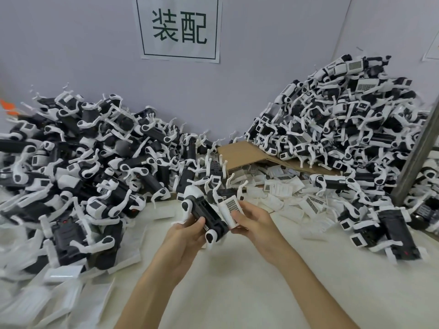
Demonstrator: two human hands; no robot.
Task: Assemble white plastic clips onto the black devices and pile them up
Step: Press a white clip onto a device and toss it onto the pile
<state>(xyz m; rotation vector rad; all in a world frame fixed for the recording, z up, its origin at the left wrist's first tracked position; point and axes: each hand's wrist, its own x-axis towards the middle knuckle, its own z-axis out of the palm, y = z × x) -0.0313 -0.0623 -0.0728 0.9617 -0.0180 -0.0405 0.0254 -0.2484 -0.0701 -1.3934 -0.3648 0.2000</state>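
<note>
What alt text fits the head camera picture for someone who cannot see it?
Over a white table, the left hand grips a black device and the right hand pinches a white plastic clip beside it. A left heap and a right heap of black-and-white devices flank them, below a wall sign.

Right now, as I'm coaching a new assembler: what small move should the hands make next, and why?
Probably the right hand should press the white clip sideways onto the black device that the left hand grips: the clip lies against its side, seemingly not yet seated.
</note>
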